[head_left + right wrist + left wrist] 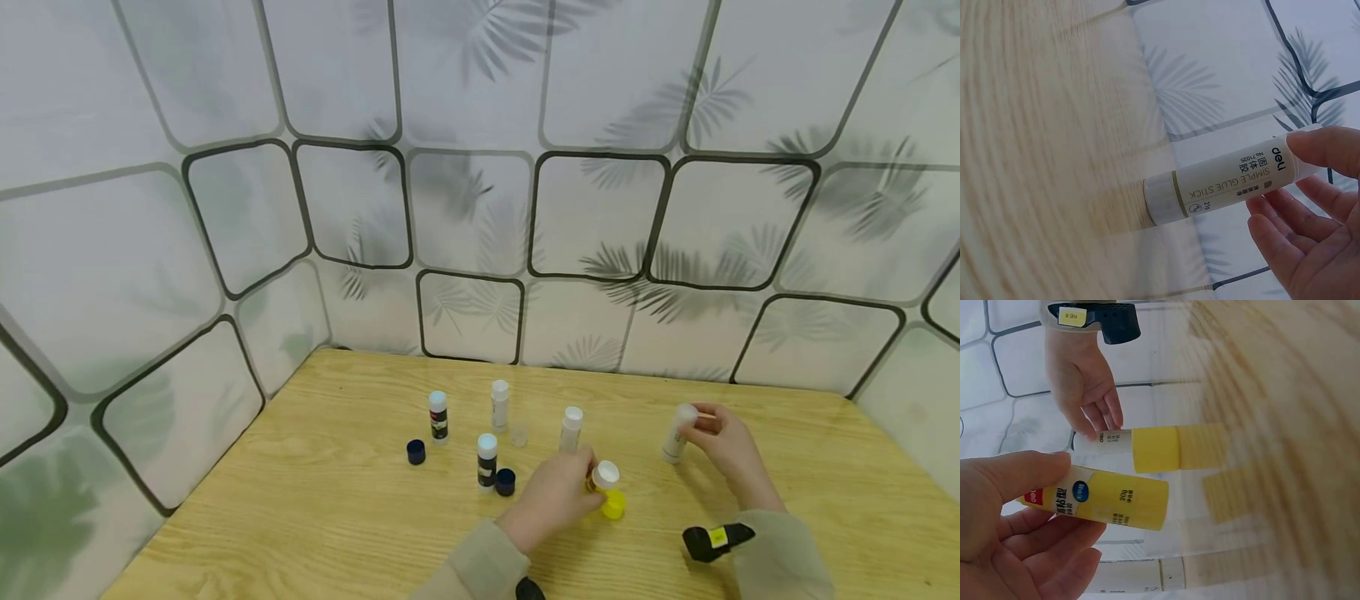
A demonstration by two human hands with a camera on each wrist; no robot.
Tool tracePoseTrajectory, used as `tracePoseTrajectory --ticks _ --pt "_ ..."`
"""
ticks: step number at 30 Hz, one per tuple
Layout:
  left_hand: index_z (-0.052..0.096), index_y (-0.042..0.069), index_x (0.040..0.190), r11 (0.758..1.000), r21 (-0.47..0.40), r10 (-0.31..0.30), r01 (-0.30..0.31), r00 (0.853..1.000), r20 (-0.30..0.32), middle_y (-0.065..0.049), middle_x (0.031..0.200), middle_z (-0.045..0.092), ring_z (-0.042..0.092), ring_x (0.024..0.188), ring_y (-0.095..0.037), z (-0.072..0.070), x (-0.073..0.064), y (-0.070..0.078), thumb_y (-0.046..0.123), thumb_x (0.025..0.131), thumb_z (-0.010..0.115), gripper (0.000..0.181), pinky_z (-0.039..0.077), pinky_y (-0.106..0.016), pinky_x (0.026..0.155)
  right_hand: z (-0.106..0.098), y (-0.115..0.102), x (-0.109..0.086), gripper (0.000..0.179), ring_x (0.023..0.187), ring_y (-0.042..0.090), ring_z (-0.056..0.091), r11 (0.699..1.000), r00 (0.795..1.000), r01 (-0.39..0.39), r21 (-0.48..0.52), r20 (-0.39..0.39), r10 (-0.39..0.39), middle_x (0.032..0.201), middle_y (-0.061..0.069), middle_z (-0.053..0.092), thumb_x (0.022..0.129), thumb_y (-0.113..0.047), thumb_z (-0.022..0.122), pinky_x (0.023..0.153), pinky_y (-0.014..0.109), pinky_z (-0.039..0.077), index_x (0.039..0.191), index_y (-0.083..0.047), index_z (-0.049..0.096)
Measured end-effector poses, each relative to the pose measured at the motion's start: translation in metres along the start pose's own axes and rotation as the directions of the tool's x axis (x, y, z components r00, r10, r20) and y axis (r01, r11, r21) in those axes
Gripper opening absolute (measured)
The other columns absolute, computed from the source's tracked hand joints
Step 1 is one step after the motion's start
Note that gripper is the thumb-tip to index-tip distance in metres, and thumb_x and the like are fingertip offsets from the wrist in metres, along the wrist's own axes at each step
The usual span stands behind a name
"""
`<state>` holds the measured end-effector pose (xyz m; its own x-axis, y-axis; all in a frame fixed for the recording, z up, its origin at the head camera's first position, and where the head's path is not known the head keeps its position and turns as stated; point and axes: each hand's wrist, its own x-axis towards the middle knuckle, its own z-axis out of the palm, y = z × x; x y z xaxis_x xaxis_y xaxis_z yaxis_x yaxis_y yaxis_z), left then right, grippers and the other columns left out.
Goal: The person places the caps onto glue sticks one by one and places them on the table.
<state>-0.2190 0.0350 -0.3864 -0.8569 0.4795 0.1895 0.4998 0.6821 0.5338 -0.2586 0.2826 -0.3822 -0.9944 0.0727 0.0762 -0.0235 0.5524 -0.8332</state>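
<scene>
Over the head feed, with twelve o'clock as the far edge of the wood-grain table (315, 517), I had a navy cap (416, 452) farthest left, at seven o'clock from an upright dark-labelled tube (438, 417) with a white top. At four o'clock from that tube I saw a second dark-labelled tube (487, 462), also upright. A slim white tube (499, 406) stood at twelve o'clock from it, and another navy cap (506, 482) lay just beside it at five o'clock. A clear cap (519, 432) sat near the slim white tube, at five o'clock.

Next came the left hand (555, 496), thumb and fingers clamped around a yellow Deli glue stick (1110, 499), held tilted with its white top showing. At twelve o'clock from that hand stood another white tube (572, 419), its lower part hidden from me. The yellow cap (613, 504) was at five o'clock from the yellow stick's top.

Farthest right, at two o'clock from the yellow stick, I had a white Deli Simple Glue Stick (1222, 181), leaning, its upper end pinched between thumb and fingers of the right hand (723, 446). I couldn't tell whether its base touched the wood.
</scene>
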Motion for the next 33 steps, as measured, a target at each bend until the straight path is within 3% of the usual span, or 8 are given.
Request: tracePoseTrajectory --ticks 7,11,25,29,33 --pt "0.049 0.012 0.089 0.991 -0.133 0.001 -0.014 0.995 -0.101 0.009 0.078 0.051 0.045 0.062 -0.001 -0.008 -0.003 0.004 0.016 0.078 0.068 0.022 0.039 -0.015 0.052 0.0 -0.001 0.0 0.062 0.11 0.042 0.039 1.0 1.0 -0.011 0.005 0.009 0.011 0.123 0.034 0.037 0.089 -0.025 0.054 0.086 0.051 0.035 0.131 0.01 0.026" --pt "0.05 0.012 0.092 0.987 -0.159 -0.007 -0.015 0.991 -0.136 0.008 0.081 0.049 0.046 0.066 -0.002 -0.019 -0.003 0.007 0.015 0.078 0.067 0.022 0.04 -0.016 0.056 -0.001 -0.002 0.0 0.063 0.11 0.042 0.039 1.0 1.0 0.0 0.014 0.003 0.0 0.124 0.033 0.037 0.089 -0.027 0.053 0.086 0.051 0.035 0.132 0.01 0.025" --pt "0.058 0.006 0.103 0.994 -0.048 0.08 -0.096 0.961 -0.265 0.003 0.084 0.057 0.046 0.063 0.0 -0.046 -0.006 0.008 0.014 0.077 0.065 0.028 0.039 -0.012 0.053 -0.01 -0.018 -0.008 0.063 0.113 0.043 0.036 0.999 0.996 0.032 0.002 -0.078 -0.031 0.126 0.032 0.034 0.089 -0.032 0.05 0.089 0.052 0.033 0.131 0.009 0.029" --pt "0.057 0.005 0.104 0.993 -0.063 0.077 -0.098 0.96 -0.268 0.002 0.087 0.058 0.046 0.062 -0.001 -0.05 -0.007 0.006 0.014 0.078 0.064 0.028 0.039 -0.012 0.051 -0.011 -0.027 -0.01 0.059 0.112 0.041 0.037 0.998 0.991 0.061 -0.006 -0.118 -0.062 0.125 0.031 0.037 0.089 -0.03 0.051 0.088 0.049 0.034 0.13 0.01 0.032" --pt "0.056 0.006 0.103 0.992 -0.08 0.076 -0.101 0.959 -0.271 0.001 0.087 0.058 0.045 0.06 -0.001 -0.053 -0.008 0.005 0.014 0.078 0.064 0.027 0.039 -0.013 0.05 -0.01 -0.036 -0.012 0.058 0.112 0.04 0.039 0.996 0.99 0.09 -0.025 -0.103 -0.093 0.124 0.03 0.039 0.089 -0.029 0.053 0.087 0.049 0.036 0.128 0.009 0.035"
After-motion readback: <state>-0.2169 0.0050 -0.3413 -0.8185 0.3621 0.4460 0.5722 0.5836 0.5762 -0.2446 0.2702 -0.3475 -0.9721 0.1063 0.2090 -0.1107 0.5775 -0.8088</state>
